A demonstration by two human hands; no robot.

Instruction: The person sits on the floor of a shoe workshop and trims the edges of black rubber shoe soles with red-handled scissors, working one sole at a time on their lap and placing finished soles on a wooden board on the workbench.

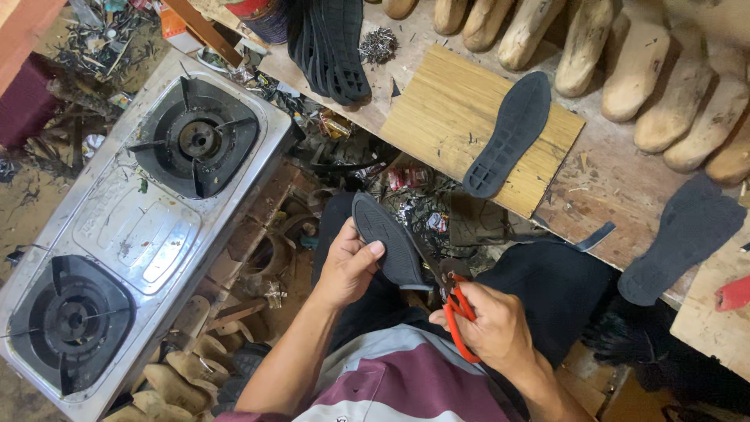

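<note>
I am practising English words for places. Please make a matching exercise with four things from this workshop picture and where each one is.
Things:
1. scissors with orange handles
2. dark shoe sole
3. second shoe sole
4. two-burner gas stove

Places:
A. flat on the light wooden board
B. in the left hand
C. on the floor, to the person's left
D. in the right hand

Pairs: 1-D, 2-B, 3-A, 4-C
</note>
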